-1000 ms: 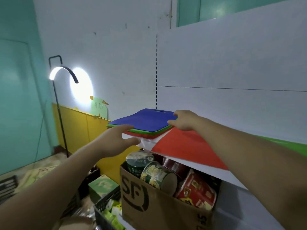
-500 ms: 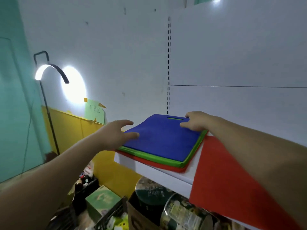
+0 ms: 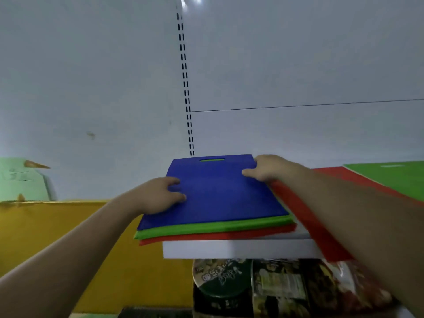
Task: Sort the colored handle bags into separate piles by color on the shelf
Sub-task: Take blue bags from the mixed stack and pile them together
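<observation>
A blue handle bag (image 3: 218,191) lies on top of a small stack at the left end of the white shelf (image 3: 238,249). Under it a green bag (image 3: 213,227) and a red bag (image 3: 218,236) show only as front edges. My left hand (image 3: 160,195) holds the blue bag's left edge, fingers curled on top. My right hand (image 3: 268,167) grips its far right corner. Beside the stack on the right, a separate red bag (image 3: 296,203) hangs over the shelf's front. Further right lies another green bag (image 3: 394,177). My right arm hides part of both.
Instant noodle cups (image 3: 220,278) and snack packs (image 3: 344,288) sit under the shelf. A yellow panel (image 3: 46,226) and a green paper note (image 3: 20,180) are at the left. A slotted upright (image 3: 184,76) runs up the white back wall.
The view has moved closer and turned to face the stack. My left hand went from beside the stack onto the blue bag's left edge. My right hand stays at the far right corner.
</observation>
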Motion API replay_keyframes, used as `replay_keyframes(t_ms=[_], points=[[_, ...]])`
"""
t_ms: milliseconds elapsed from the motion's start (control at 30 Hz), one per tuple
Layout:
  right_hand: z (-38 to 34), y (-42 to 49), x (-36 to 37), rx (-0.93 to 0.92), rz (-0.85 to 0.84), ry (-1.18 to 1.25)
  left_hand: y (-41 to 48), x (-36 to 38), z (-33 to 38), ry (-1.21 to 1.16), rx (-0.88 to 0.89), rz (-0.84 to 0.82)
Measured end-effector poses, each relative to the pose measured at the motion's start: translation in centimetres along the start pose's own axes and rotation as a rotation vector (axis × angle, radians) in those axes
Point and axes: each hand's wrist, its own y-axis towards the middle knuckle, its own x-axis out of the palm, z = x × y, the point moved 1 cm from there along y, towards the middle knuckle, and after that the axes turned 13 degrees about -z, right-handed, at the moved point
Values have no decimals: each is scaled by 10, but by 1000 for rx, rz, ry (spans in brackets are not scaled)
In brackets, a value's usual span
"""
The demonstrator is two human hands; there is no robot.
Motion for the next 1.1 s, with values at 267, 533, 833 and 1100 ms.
replay_keyframes(t_ms=[267, 533, 833, 1100], points=[[-8, -27, 15, 85, 126, 116, 5, 6, -5, -41, 86, -56], [-8, -27, 11, -23, 250, 327, 3, 8, -2, -55, 77, -47], [-4, -29, 11, -52, 289, 186, 6, 6, 1, -94, 37, -79], [-4, -52, 5, -26, 362, 190, 5, 8, 1, -38, 87, -94]])
